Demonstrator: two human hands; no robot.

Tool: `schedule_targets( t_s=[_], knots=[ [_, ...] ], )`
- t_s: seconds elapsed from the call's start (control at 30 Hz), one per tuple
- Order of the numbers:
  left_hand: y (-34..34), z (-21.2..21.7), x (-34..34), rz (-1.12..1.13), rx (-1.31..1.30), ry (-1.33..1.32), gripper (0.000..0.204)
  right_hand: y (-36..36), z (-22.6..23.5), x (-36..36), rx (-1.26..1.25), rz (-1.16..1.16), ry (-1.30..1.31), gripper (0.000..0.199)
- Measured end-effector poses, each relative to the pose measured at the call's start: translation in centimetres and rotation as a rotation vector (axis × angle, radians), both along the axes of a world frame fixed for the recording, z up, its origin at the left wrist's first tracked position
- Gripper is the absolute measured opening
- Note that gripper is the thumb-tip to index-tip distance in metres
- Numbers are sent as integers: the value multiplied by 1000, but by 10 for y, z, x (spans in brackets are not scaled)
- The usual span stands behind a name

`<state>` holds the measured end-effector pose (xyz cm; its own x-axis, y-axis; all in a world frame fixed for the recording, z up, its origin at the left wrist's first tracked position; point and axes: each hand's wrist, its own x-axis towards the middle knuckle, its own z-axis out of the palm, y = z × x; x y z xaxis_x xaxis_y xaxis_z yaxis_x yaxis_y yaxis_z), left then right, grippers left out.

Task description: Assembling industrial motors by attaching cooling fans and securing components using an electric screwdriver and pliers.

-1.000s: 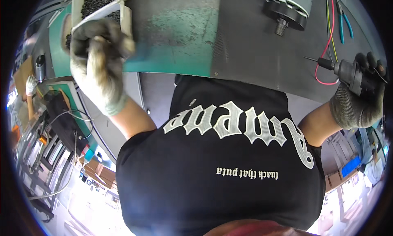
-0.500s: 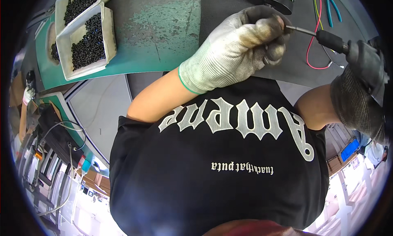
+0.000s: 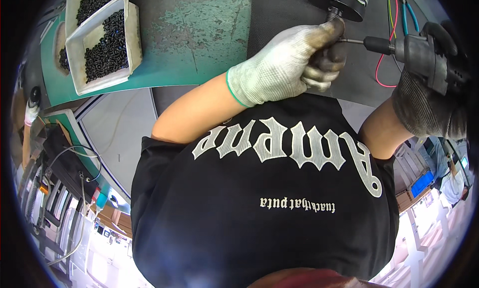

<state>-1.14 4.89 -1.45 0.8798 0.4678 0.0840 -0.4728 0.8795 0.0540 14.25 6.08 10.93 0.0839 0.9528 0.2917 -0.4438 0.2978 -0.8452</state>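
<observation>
My left hand (image 3: 289, 63), in a white knit glove with grimy fingertips, is curled into a loose fist, thumb on top, fingers (image 3: 327, 68) tucked under. Its bare forearm crosses my chest from lower left to upper right. My right hand (image 3: 429, 93), in a dark glove, is clenched tight at the far right, wrist bent, forearm rising steeply.

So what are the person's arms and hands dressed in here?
The left hand wears a white knit glove with a green cuff edge and dark-soiled fingertips. The right hand wears a dark grey knit glove. Both forearms are bare below a short-sleeved black T-shirt with pale lettering.
</observation>
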Motion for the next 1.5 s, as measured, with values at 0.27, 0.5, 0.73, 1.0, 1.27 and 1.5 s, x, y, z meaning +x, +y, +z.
schedule_targets(
  t_s=[0.27,0.5,0.73,1.0,1.27,1.5],
  knots=[
    [-2,5,10,166,-13,516,30,7,-7,12,15,-87,-158,20],
    [12,10,11,251,363,965,27,11,-11,16,24,-184,-293,22],
    [12,24,16,323,533,1244,25,11,-18,11,12,-278,-422,24],
    [10,28,18,349,518,1229,27,1,-22,-8,-25,-352,-558,27],
    [12,22,18,359,511,1176,27,1,-33,2,-46,-424,-705,31],
    [8,25,20,298,424,1215,24,2,-25,-16,83,-445,-656,28]
  ],
)
